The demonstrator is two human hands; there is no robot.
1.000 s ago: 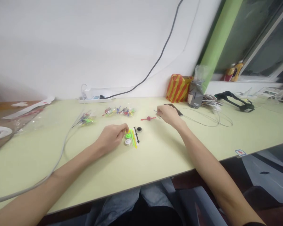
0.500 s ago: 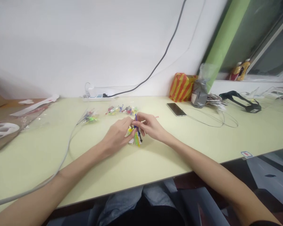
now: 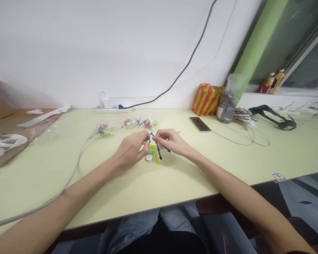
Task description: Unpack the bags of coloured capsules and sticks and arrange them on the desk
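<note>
While table (image 3: 140, 192) is supporting work, grey cable (image 3: 75, 170) is running beside left forearm (image 3: 81, 192); arm shift could snag it. Left hand (image 3: 131, 148) is curling nearly closed; right hand (image 3: 172, 142) likewise, pinching blue stick (image 3: 166, 149). Loose pinch could drop it. Black stick (image 3: 159, 154) is lying on table nearby; low hand could scatter it. Blue piece (image 3: 148, 140) is sitting in left hand's pinch, partly hidden; weak grip could lose it.
</note>
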